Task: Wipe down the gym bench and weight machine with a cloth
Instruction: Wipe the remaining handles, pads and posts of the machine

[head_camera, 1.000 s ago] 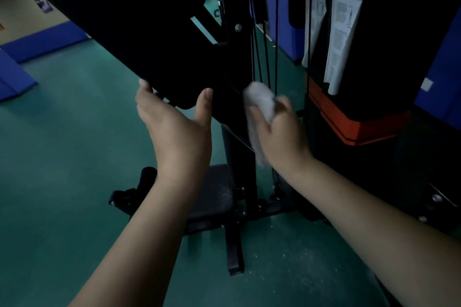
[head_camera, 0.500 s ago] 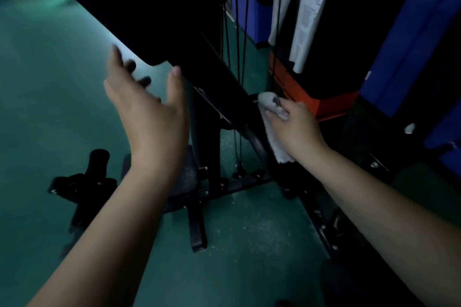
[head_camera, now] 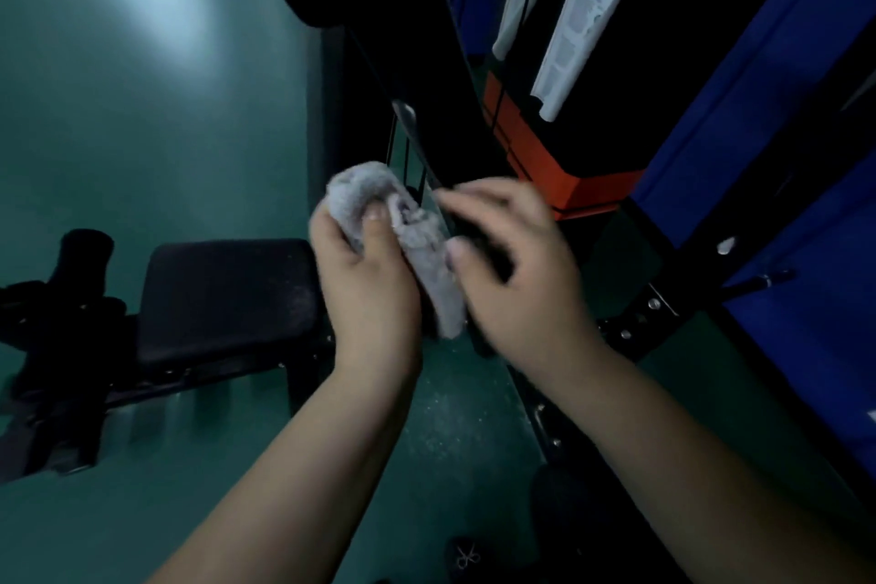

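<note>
A bunched grey-white cloth [head_camera: 362,192] sits between my two hands at the centre of the view. My left hand [head_camera: 367,285] grips its upper bunch, with the thumb across it. My right hand [head_camera: 519,273] is blurred, its fingers curled over the top and its thumb against the cloth's hanging tail. Both hands are in front of the weight machine's slanted black bar [head_camera: 411,128] and thin cables [head_camera: 392,147]. The black bench seat pad [head_camera: 227,294] lies low to the left of my hands, dusty near its right edge.
An orange and black block [head_camera: 535,152] with white instruction sheets [head_camera: 583,10] stands behind my hands. Blue padded panels [head_camera: 777,119] line the right side. Black foam rollers [head_camera: 83,251] sit left of the seat. Below is green floor [head_camera: 142,109], with a black base rail [head_camera: 635,322] to the right.
My left hand came off the raised black pad and down onto the cloth. My right hand dropped with the cloth. The view tilted down toward the seat.
</note>
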Motion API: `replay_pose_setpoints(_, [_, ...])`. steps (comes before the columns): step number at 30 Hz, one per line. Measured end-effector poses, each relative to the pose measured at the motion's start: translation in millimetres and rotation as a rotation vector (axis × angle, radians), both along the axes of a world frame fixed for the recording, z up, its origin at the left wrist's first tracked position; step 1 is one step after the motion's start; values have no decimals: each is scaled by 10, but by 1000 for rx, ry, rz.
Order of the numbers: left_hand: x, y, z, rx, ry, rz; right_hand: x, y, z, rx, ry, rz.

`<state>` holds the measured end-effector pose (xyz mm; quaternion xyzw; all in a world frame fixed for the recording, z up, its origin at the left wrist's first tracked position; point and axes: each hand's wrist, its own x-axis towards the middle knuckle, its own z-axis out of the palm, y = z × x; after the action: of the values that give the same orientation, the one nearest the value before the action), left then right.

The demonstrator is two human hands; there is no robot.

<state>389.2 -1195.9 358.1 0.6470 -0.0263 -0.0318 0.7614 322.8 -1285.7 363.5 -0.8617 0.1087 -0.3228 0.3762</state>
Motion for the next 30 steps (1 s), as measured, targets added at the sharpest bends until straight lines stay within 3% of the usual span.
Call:
replay_pose_setpoints(3, [189, -86, 179, -73, -227, 189, -37, -236, -49, 98, 85, -278])
replay_pose_setpoints(5, [283, -277, 342, -69, -415, 275, -23, -315, -177, 234, 278, -251])
replay_pose_setpoints(7, [312, -511, 303, -15, -478, 306, -1, -276, -296, 280, 294, -193])
replay_pose_setpoints(10, [236, -584, -169, 153, -348, 60, 13, -258, -382, 162, 210, -202])
replay_pose_setpoints(12, [141, -455, -452, 253, -216, -110, 13, -269, -384, 202, 184, -162])
replay_pose_setpoints(14, [115, -362, -437, 200, -232, 25, 19, -279, -362, 274, 178, -113])
replay_pose_setpoints(18, [188, -521, 18, 36, -471, 275, 36, -300, -388, 330, 150, -73])
replay_pose_setpoints(21, [186, -701, -113, 95, -448, 180, 38, -362, -412, 186, 154, -90])
replay_pose_setpoints(24, [46, -591, -433, 202, -301, -36, 24, -402, -413, 237, 178, -14])
replay_pose_setpoints(30, [172, -467, 250, -4, -513, 327, 25, -370, -393, 314, 184, 17])
